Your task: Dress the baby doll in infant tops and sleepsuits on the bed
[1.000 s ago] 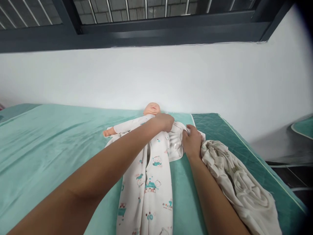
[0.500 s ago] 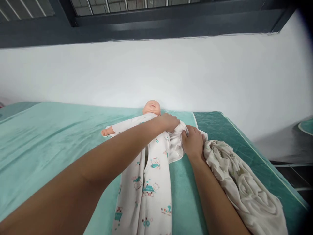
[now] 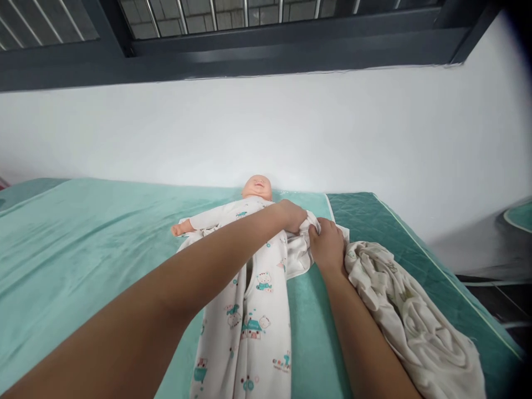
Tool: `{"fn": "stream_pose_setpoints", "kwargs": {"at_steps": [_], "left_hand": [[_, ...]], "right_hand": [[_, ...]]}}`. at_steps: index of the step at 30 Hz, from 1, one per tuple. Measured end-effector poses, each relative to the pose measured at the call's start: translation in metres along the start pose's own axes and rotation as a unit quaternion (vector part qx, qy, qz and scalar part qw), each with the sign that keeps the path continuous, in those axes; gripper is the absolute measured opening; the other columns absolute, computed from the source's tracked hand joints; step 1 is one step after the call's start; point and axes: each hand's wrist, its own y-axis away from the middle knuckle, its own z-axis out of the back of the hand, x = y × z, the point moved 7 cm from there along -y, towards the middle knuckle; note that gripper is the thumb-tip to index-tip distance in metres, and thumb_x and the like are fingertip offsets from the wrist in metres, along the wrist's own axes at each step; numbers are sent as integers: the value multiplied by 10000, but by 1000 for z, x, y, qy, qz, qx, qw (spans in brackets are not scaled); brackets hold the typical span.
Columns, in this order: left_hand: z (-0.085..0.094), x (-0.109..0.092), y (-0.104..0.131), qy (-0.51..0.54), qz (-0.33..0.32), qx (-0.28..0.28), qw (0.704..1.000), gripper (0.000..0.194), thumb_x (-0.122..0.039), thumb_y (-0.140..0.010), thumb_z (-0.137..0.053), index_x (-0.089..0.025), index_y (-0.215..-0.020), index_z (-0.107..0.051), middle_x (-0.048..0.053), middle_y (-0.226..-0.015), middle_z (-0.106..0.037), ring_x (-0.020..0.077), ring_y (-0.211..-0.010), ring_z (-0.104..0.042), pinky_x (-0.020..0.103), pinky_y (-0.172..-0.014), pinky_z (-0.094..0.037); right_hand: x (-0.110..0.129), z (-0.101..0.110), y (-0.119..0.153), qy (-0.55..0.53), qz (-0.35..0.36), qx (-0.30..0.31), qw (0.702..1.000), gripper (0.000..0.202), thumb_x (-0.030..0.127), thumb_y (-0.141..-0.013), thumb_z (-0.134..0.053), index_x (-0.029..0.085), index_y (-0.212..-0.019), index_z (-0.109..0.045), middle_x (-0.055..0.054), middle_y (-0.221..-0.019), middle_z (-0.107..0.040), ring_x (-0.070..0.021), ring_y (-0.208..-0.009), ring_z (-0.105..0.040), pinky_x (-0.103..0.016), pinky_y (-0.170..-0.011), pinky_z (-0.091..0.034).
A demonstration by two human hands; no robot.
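Note:
A baby doll (image 3: 257,187) lies on its back with its head toward the wall. It wears a white printed romper (image 3: 266,305), open down part of the front, and one doll hand (image 3: 183,228) sticks out of the sleeve at the left. My left hand (image 3: 291,216) reaches across the doll's chest and grips the bunched white sleeve (image 3: 310,224) on the right side. My right hand (image 3: 328,242) is closed on the same sleeve from its outer end. The doll's other hand is hidden. White cloth spreads flat under that arm.
A crumpled off-white cloth garment (image 3: 411,316) lies beside my right forearm. The bed has a light green cover (image 3: 103,238) over a darker green quilted one (image 3: 361,216). Behind it stands a white wall (image 3: 208,133) below a dark-framed barred window (image 3: 249,55).
Both hands stay on the sleeve, with my left hand shifted slightly right toward my right hand. The view has tilted up a little, showing more of the window.

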Motion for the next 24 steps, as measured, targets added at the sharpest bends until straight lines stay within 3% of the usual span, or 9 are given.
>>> {"fn": "stream_pose_setpoints", "kwargs": {"at_steps": [4, 10, 14, 19, 24], "left_hand": [[3, 5, 10, -39, -11, -34, 999, 540, -460, -866, -565, -138, -1299, -541, 202, -1250, -631, 353, -1079, -626, 430, -810, -502], [33, 13, 41, -57, -17, -76, 995, 401, -418, -918, -492, -141, -1198, -568, 189, -1183, -633, 323, -995, -640, 412, -760, -491], [47, 22, 62, -68, -14, -87, 994, 342, -396, -937, -468, -151, -1156, -563, 174, -1161, -618, 298, -966, -626, 395, -750, -472], [44, 34, 82, -87, -2, -86, 993, 343, -425, -943, -487, -146, -1131, -550, 155, -1138, -604, 276, -943, -603, 372, -741, -454], [38, 38, 86, -73, -5, -88, 993, 325, -426, -946, -488, -157, -1122, -539, 131, -1128, -602, 256, -936, -596, 357, -741, -448]], "right_hand": [[-4, 4, -1, -29, -30, -6, 999, 281, 228, -884, -419, 145, -1046, -632, -149, -1009, -689, -279, -957, -587, -400, -911, -349], [-17, 10, 1, -169, -107, -61, 978, 402, 266, -879, -370, 112, -1208, -542, -182, -1078, -665, -287, -958, -589, -368, -820, -396], [-28, 9, 2, -242, -161, -63, 955, 343, 307, -856, -410, 146, -1133, -534, -119, -938, -641, -263, -841, -566, -358, -762, -399], [-45, 5, 0, -309, -202, -85, 926, 264, 282, -801, -462, 164, -1030, -524, -79, -911, -607, -231, -826, -556, -348, -772, -422], [-52, -6, -2, -363, -204, -78, 906, 279, 309, -787, -502, 174, -1029, -529, -56, -926, -624, -203, -808, -589, -322, -741, -464]]}}
